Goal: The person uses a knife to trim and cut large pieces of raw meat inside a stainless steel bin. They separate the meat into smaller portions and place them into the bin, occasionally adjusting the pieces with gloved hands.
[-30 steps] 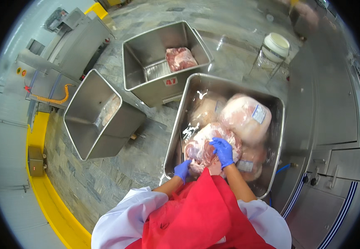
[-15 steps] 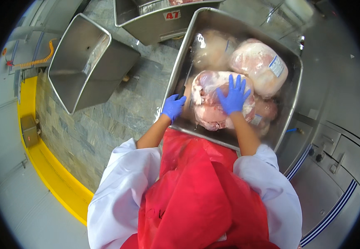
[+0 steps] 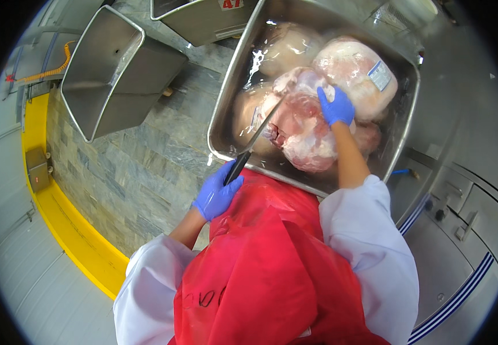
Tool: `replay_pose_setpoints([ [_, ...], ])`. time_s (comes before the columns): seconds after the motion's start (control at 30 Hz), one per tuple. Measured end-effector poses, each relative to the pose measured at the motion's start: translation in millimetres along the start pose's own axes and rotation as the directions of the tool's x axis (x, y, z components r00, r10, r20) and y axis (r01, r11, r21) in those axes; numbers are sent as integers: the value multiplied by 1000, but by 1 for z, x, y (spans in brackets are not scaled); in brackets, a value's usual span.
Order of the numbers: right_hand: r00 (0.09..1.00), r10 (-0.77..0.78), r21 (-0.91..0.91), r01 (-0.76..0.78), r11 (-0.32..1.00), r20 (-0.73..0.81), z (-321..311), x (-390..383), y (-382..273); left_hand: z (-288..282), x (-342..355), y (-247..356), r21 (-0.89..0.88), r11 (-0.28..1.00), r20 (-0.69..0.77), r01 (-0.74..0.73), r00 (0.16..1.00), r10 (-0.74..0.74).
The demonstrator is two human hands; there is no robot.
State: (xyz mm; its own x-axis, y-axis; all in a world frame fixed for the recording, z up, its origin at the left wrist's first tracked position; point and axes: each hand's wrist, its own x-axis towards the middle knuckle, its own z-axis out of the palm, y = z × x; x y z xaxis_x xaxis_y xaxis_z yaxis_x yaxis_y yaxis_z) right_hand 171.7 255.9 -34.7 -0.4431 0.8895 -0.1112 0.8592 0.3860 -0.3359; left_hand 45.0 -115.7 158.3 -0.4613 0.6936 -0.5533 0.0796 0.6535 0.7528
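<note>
Pink and white, a large raw joint of meat lies in the near middle of a stainless-steel tub. The gloved right hand is on its upper right side, thumb set apart from the fingers; whether they pinch the meat, I cannot tell. The gloved left hand is wrapped around the handle of a black-handled knife, outside the tub's near rim. The blade slants up over the joint's left edge; I cannot tell if it touches. Around the joint lie plastic-wrapped meat pieces: a labelled one at upper right, others at upper left, left and lower right. Left of the tub, a slant-sided steel bin stands on grey floor tiles, near a yellow kerb. The person wears a red apron and white sleeves.
</note>
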Motion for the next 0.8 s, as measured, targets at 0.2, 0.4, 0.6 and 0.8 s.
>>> replay_pose_setpoints([
  [0.2, 981, 150, -97, -163, 982, -126, 9, -28, 21, 12, 80, 3, 123, 986, 56, -112, 993, 106],
  [0.4, 955, 228, 32, -226, 974, -188, 14, -52, 20, -16, 150, 38, 239, 971, 231, -4, 972, -53],
  [0.6, 953, 247, 133, -225, 965, -177, 11, -64, 20, -40, 200, 144, 361, 908, 276, 211, 906, -320],
  [0.8, 927, 353, 144, -336, 931, -123, 12, -63, 20, 35, 186, 21, 90, 979, 125, -185, 977, 173],
])
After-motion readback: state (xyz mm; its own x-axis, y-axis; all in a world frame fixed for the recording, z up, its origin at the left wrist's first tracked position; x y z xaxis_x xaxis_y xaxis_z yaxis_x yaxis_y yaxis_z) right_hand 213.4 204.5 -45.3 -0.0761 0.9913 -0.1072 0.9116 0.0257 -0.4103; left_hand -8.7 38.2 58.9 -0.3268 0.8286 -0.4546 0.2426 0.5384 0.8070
